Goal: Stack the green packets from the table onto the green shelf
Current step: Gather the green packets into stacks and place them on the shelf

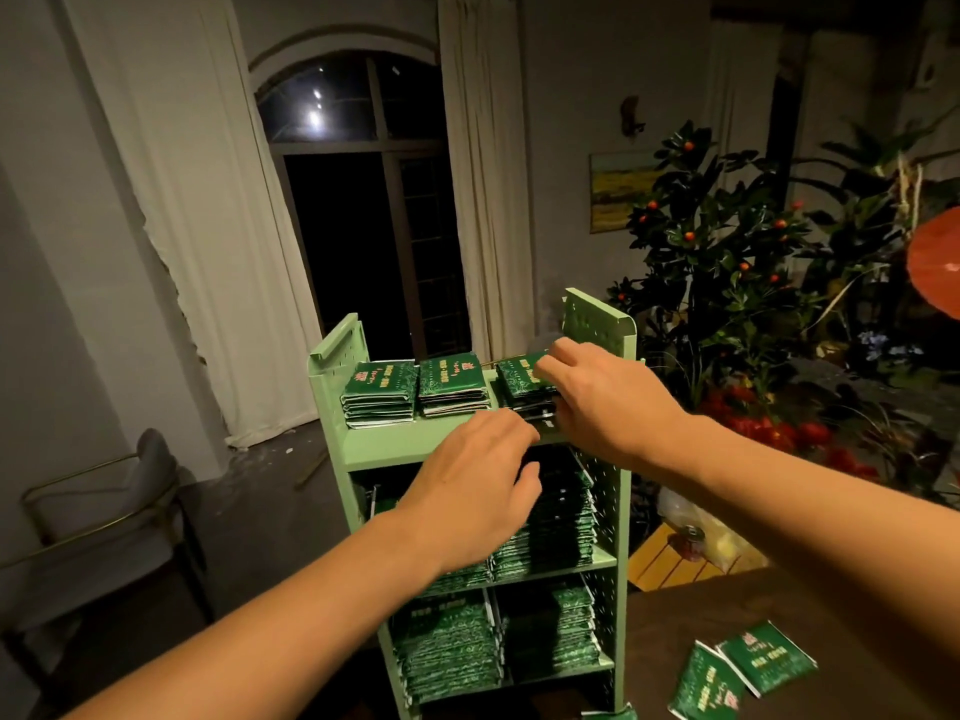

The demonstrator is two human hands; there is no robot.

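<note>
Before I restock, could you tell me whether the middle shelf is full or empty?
Nearly full: stacked green packets fill the middle shelf.

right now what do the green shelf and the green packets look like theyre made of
Green shelf: probably painted sheet metal, matte pale green; thin side panels with punched hole rows and rounded corners.
Green packets: likely foil or plastic film, glossy dark green with printed pattern; silvery edges show along the stacks. Not certain in this dim light.

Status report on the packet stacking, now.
Right hand gripping the right-hand stack of green packets on the green shelf's top tier. Left hand open at the tier's front edge. Two packets remain on the table. Nothing in the way.
</note>
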